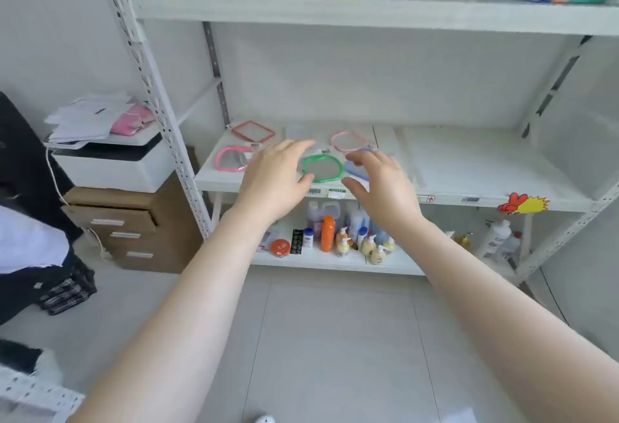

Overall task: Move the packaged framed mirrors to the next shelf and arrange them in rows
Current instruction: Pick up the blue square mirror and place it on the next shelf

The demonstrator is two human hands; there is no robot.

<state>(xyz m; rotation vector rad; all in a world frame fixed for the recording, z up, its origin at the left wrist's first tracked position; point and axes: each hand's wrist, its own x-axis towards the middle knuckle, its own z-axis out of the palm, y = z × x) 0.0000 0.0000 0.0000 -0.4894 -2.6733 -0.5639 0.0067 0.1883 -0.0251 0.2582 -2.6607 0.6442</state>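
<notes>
Several packaged framed mirrors lie flat on the left part of the middle shelf. A red square-framed mirror is at the back left, a bright pink one at the front left, a pale pink round one further back. A green round-framed mirror lies near the shelf's front edge, and a blue-framed mirror peeks out beside it, partly hidden. My left hand hovers just left of the green mirror, fingers spread. My right hand hovers just right of it, fingers apart, covering most of the blue mirror.
The top shelf carries packaged goods. The bottom shelf holds bottles and an orange tin. Left of the rack a printer with papers sits on a brown drawer unit. A perforated upright stands left.
</notes>
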